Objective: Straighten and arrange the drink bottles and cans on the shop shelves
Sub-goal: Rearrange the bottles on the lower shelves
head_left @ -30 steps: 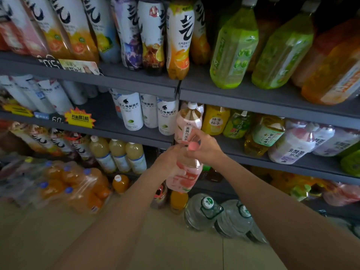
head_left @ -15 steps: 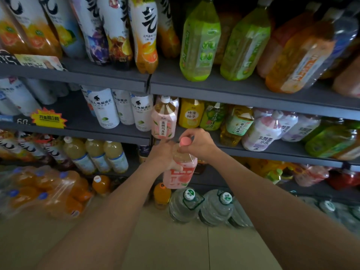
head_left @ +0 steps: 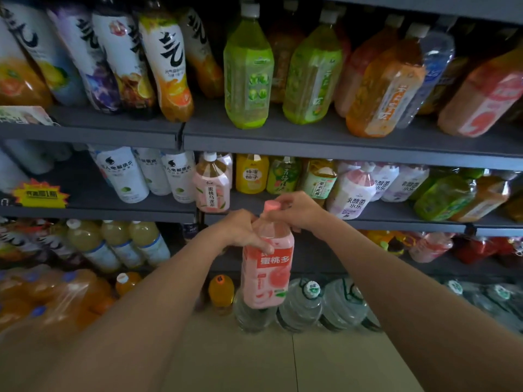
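Observation:
I hold a large pink peach-drink bottle [head_left: 267, 274] upright in the air in front of the dark grey middle shelf [head_left: 339, 219]. My left hand [head_left: 240, 230] grips its shoulder from the left. My right hand [head_left: 297, 209] pinches its neck just under the pink cap [head_left: 271, 205]. Behind it on that shelf stands a smaller peach tea bottle [head_left: 210, 183], with yellow, green and white-pink bottles in a row to the right.
The top shelf [head_left: 283, 137] carries tall green, orange and white-labelled bottles leaning at angles. White bottles [head_left: 124, 176] fill the middle shelf's left half. Big water jugs [head_left: 300, 304] and an orange bottle [head_left: 220, 291] stand on the tiled floor below; wrapped orange packs [head_left: 42, 295] lie lower left.
The view has swung to the right and upward, showing more of the upper shelf. Both hands keep their hold on the pink bottle, which now sits slightly higher against the shelf edge.

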Demonstrator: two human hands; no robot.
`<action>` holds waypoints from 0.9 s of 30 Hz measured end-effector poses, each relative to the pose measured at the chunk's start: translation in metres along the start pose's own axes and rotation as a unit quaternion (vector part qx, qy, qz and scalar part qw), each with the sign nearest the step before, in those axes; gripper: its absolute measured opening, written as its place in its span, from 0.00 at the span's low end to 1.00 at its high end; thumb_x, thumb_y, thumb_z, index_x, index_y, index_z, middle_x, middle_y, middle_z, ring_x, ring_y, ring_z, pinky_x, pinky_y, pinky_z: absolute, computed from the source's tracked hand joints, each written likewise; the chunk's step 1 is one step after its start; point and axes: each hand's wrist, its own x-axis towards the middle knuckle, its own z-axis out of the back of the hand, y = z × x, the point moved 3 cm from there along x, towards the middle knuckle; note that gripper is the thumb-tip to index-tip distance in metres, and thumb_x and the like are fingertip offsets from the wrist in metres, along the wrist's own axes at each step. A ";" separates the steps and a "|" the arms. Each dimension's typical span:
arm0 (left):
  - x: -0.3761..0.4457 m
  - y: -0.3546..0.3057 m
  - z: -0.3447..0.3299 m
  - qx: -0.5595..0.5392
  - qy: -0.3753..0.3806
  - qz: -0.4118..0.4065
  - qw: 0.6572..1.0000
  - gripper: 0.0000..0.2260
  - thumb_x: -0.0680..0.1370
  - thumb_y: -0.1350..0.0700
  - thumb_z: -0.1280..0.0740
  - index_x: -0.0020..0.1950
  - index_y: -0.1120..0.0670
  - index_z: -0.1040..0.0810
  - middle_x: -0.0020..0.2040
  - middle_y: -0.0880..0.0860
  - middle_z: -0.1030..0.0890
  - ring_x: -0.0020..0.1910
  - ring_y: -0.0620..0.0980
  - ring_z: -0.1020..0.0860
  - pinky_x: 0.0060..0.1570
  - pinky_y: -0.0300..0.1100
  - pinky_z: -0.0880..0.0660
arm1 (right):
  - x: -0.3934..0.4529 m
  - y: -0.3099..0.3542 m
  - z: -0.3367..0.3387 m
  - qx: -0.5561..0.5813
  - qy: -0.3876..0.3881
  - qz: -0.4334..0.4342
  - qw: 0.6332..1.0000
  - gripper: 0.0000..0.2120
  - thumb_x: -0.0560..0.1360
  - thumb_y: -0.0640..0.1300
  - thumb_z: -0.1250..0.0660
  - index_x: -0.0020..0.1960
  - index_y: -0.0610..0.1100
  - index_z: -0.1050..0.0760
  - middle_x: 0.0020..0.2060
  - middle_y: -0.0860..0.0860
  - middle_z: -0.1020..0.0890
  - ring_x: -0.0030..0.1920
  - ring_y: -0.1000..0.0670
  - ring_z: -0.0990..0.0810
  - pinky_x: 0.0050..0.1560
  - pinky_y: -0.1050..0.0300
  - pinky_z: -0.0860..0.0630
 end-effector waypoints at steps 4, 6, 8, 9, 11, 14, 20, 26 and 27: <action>0.011 -0.002 -0.003 0.037 0.000 0.004 0.999 0.26 0.62 0.50 0.21 0.55 0.57 0.23 0.52 0.53 0.19 0.49 0.51 0.21 0.48 0.43 0.23 | 0.001 -0.008 -0.005 -0.107 0.058 -0.031 0.992 0.24 0.66 0.60 0.27 0.51 0.43 0.25 0.40 0.47 0.21 0.29 0.53 0.25 0.24 0.63 0.30; 0.015 -0.002 -0.001 0.061 -0.005 0.010 0.998 0.24 0.62 0.49 0.21 0.52 0.57 0.24 0.50 0.52 0.20 0.47 0.50 0.22 0.46 0.43 0.24 | 0.001 -0.006 -0.006 -0.098 0.048 -0.026 0.994 0.22 0.67 0.59 0.28 0.49 0.42 0.24 0.36 0.46 0.20 0.28 0.52 0.22 0.27 0.61 0.25; 0.016 -0.001 0.001 0.070 -0.013 0.013 0.997 0.22 0.62 0.48 0.21 0.48 0.54 0.26 0.47 0.50 0.22 0.45 0.49 0.24 0.44 0.42 0.27 | 0.002 -0.003 -0.006 -0.084 0.038 -0.016 0.996 0.19 0.69 0.58 0.29 0.46 0.43 0.24 0.32 0.48 0.21 0.27 0.51 0.22 0.32 0.60 0.23; 0.016 0.001 0.003 0.071 -0.018 0.015 0.997 0.21 0.63 0.49 0.22 0.48 0.53 0.27 0.47 0.50 0.22 0.45 0.49 0.24 0.43 0.41 0.27 | 0.002 -0.001 -0.007 -0.080 0.031 -0.010 0.996 0.18 0.69 0.58 0.29 0.45 0.44 0.24 0.31 0.49 0.22 0.27 0.51 0.22 0.33 0.60 0.23; 0.016 0.005 0.006 0.072 -0.028 0.023 0.997 0.22 0.63 0.49 0.22 0.50 0.54 0.27 0.49 0.51 0.22 0.47 0.50 0.24 0.44 0.42 0.27 | 0.006 0.002 -0.011 -0.080 0.021 0.001 0.997 0.17 0.69 0.58 0.29 0.45 0.44 0.24 0.30 0.50 0.22 0.27 0.51 0.21 0.36 0.58 0.21; 0.014 0.012 0.009 0.060 -0.043 0.027 0.997 0.22 0.64 0.50 0.22 0.51 0.55 0.27 0.48 0.50 0.23 0.48 0.50 0.24 0.46 0.42 0.26 | 0.013 0.004 -0.022 -0.093 0.000 0.022 0.995 0.18 0.70 0.57 0.30 0.46 0.42 0.24 0.32 0.48 0.20 0.28 0.50 0.20 0.39 0.53 0.18; 0.016 0.029 0.018 0.040 -0.054 0.037 0.997 0.25 0.62 0.54 0.21 0.55 0.57 0.25 0.52 0.54 0.20 0.53 0.54 0.22 0.56 0.51 0.24 | 0.026 0.010 -0.044 -0.092 -0.048 0.060 0.993 0.17 0.71 0.57 0.31 0.45 0.43 0.26 0.39 0.45 0.19 0.34 0.45 0.18 0.39 0.47 0.18; 0.015 0.037 0.034 0.029 -0.060 0.041 0.997 0.25 0.70 0.59 0.27 0.64 0.54 0.31 0.56 0.51 0.24 0.55 0.50 0.24 0.49 0.42 0.27 | 0.041 0.023 -0.052 -0.086 -0.091 0.066 0.990 0.19 0.72 0.57 0.33 0.44 0.39 0.24 0.36 0.44 0.19 0.35 0.44 0.19 0.41 0.47 0.19; 0.015 0.038 0.036 0.043 -0.066 0.044 0.996 0.26 0.71 0.59 0.27 0.66 0.54 0.32 0.59 0.53 0.24 0.56 0.51 0.25 0.50 0.43 0.26 | 0.042 0.025 -0.054 -0.082 -0.096 0.061 0.990 0.19 0.72 0.56 0.33 0.43 0.39 0.24 0.36 0.44 0.19 0.35 0.44 0.19 0.41 0.47 0.19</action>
